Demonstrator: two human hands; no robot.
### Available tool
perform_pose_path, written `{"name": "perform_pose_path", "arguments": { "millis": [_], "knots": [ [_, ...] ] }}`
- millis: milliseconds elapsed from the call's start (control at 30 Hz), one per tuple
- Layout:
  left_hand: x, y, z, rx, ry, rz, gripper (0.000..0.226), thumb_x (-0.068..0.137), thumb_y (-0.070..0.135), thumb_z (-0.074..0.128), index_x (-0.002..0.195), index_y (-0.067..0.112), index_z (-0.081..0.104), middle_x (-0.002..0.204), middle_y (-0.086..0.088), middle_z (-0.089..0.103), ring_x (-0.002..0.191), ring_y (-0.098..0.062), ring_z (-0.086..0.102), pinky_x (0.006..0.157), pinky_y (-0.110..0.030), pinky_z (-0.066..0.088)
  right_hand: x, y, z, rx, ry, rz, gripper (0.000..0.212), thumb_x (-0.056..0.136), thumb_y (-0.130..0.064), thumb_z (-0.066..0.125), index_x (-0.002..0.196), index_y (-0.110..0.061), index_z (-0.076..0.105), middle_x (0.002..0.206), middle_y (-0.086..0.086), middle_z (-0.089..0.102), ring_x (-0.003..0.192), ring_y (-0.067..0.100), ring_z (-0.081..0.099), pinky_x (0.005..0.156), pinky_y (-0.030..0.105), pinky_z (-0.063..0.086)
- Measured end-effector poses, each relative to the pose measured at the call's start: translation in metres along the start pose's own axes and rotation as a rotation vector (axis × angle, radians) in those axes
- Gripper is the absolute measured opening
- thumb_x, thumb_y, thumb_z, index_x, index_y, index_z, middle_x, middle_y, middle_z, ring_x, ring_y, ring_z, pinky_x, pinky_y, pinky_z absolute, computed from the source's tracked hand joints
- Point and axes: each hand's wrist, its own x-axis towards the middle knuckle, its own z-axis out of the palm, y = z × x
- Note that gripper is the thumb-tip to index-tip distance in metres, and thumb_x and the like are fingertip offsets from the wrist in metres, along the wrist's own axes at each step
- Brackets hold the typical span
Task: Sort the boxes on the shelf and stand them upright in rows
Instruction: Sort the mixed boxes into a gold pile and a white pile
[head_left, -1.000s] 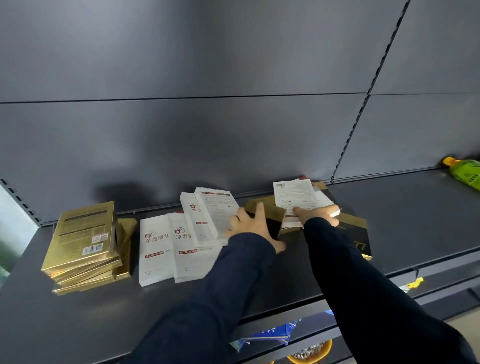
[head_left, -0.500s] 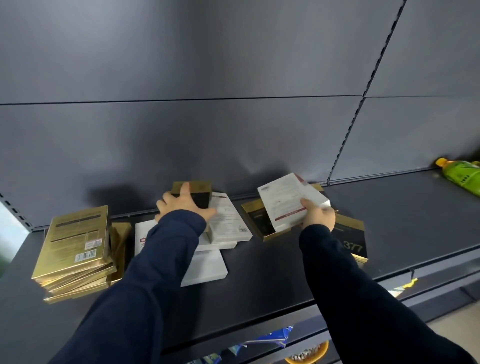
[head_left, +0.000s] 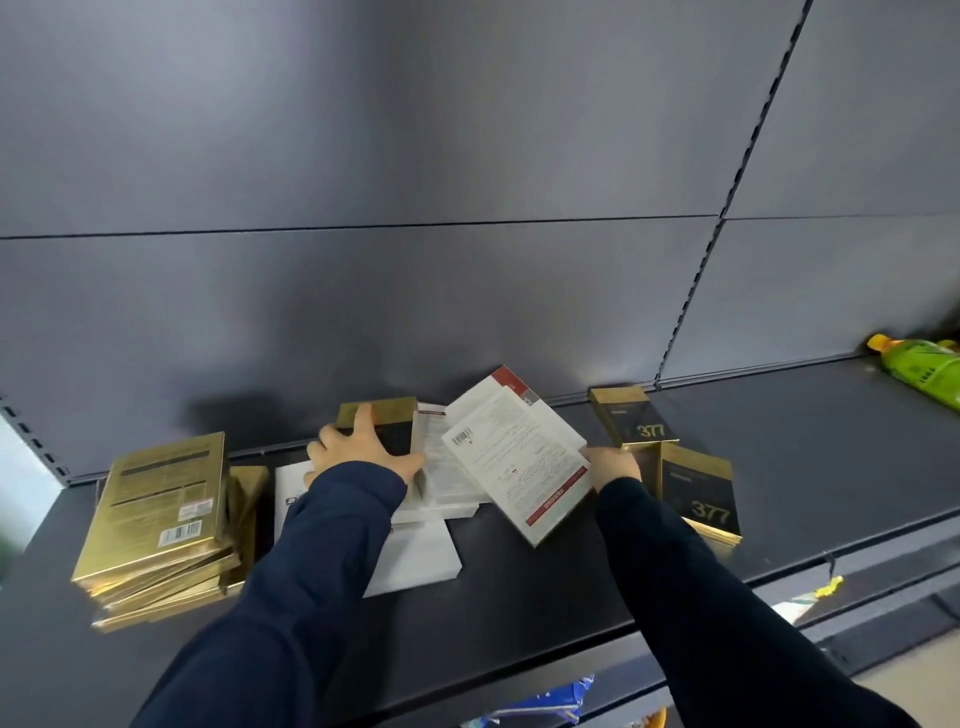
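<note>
My left hand (head_left: 358, 449) lies spread over a black-and-gold box (head_left: 387, 421) and holds it near the back wall, above the white boxes (head_left: 421, 553) that lie flat on the shelf (head_left: 545, 582). My right hand (head_left: 613, 465) grips the right edge of a tilted white box (head_left: 519, 460) with a barcode and small print. A second white box with a red end (head_left: 501, 387) shows behind it. Two black-and-gold boxes marked 377 (head_left: 631, 423) (head_left: 701, 493) lie to the right of my right hand. At the far left is a stack of gold boxes (head_left: 156, 512).
A green bottle (head_left: 924, 369) lies on the shelf at the far right. The grey back panel (head_left: 467, 291) rises right behind the boxes. Bare shelf stretches between the 377 boxes and the bottle. Packets show on a lower shelf (head_left: 540, 712).
My left hand carried the black-and-gold box leftward over the white boxes. My right hand lifted the white box and swung it left, uncovering the two 377 boxes.
</note>
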Motion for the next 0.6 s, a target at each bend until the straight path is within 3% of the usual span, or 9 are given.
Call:
{"name": "perform_pose_path", "arguments": {
  "millis": [100, 200, 267, 333, 433, 500, 533, 600],
  "knots": [
    [-0.004, -0.008, 0.009, 0.006, -0.014, -0.028, 0.082, 0.069, 0.062, 0.062, 0.138, 0.034, 0.028, 0.139, -0.013, 0.033, 0.128, -0.034, 0.03, 0.101, -0.052, 0.037, -0.002, -0.004, -0.006, -0.099, -0.09, -0.102, 0.027, 0.096, -0.013, 0.045, 0.119, -0.01, 0.059, 0.122, 0.008, 0.062, 0.116, 0.026, 0.057, 0.096, 0.031, 0.044],
    [-0.007, -0.011, 0.011, 0.005, -0.007, -0.032, 0.079, 0.07, 0.061, 0.06, 0.138, 0.034, 0.029, 0.139, -0.013, 0.033, 0.128, -0.034, 0.03, 0.099, -0.051, 0.037, 0.001, 0.004, -0.001, 0.133, -0.125, -0.146, 0.019, 0.091, -0.003, 0.053, 0.079, -0.013, 0.063, 0.096, 0.013, 0.067, 0.087, 0.022, 0.06, 0.08, 0.031, 0.052],
    [-0.007, -0.011, 0.011, 0.01, -0.016, -0.037, 0.081, 0.07, 0.063, 0.06, 0.138, 0.033, 0.028, 0.139, -0.013, 0.032, 0.129, -0.034, 0.029, 0.1, -0.051, 0.037, 0.006, 0.001, 0.003, 0.079, -0.12, -0.149, 0.009, 0.087, -0.004, 0.06, 0.081, -0.011, 0.061, 0.095, 0.014, 0.068, 0.086, 0.024, 0.059, 0.089, 0.04, 0.053],
    [-0.006, -0.01, 0.011, 0.025, -0.031, -0.039, 0.085, 0.068, 0.067, 0.059, 0.139, 0.034, 0.026, 0.141, -0.012, 0.03, 0.13, -0.034, 0.029, 0.1, -0.053, 0.037, 0.003, -0.009, 0.008, -0.074, -0.199, -0.118, 0.008, 0.085, -0.01, 0.065, 0.081, -0.01, 0.058, 0.083, 0.005, 0.061, 0.09, 0.025, 0.057, 0.09, 0.038, 0.049],
    [-0.009, -0.01, 0.013, 0.066, -0.035, -0.039, 0.089, 0.066, 0.073, 0.057, 0.139, 0.034, 0.024, 0.144, -0.012, 0.027, 0.131, -0.034, 0.028, 0.099, -0.053, 0.037, -0.005, -0.026, 0.013, -0.292, -0.28, -0.061, 0.015, 0.085, -0.017, 0.065, 0.092, -0.005, 0.058, 0.083, 0.005, 0.057, 0.089, 0.026, 0.058, 0.08, 0.034, 0.049],
    [-0.008, -0.01, 0.015, 0.063, -0.01, -0.042, 0.087, 0.066, 0.071, 0.057, 0.138, 0.034, 0.024, 0.144, -0.011, 0.028, 0.13, -0.033, 0.029, 0.098, -0.053, 0.038, -0.006, -0.031, 0.016, -0.369, -0.304, -0.007, 0.016, 0.085, -0.018, 0.065, 0.087, -0.005, 0.057, 0.079, 0.005, 0.058, 0.073, 0.02, 0.057, 0.064, 0.028, 0.047],
    [-0.008, -0.01, 0.016, 0.062, 0.004, -0.041, 0.086, 0.067, 0.069, 0.058, 0.138, 0.034, 0.025, 0.143, -0.011, 0.029, 0.129, -0.033, 0.03, 0.097, -0.052, 0.038, -0.006, -0.031, 0.017, -0.397, -0.321, 0.001, 0.016, 0.085, -0.019, 0.066, 0.081, -0.006, 0.056, 0.078, 0.005, 0.059, 0.07, 0.019, 0.057, 0.065, 0.027, 0.048],
    [-0.009, -0.01, 0.016, 0.075, 0.013, -0.032, 0.083, 0.068, 0.066, 0.058, 0.137, 0.033, 0.025, 0.143, -0.011, 0.029, 0.129, -0.033, 0.031, 0.095, -0.051, 0.039, -0.001, -0.029, 0.02, -0.399, -0.324, 0.02, 0.019, 0.086, -0.021, 0.064, 0.075, -0.008, 0.054, 0.087, 0.007, 0.063, 0.086, 0.022, 0.063, 0.085, 0.031, 0.053]
  ]
}}
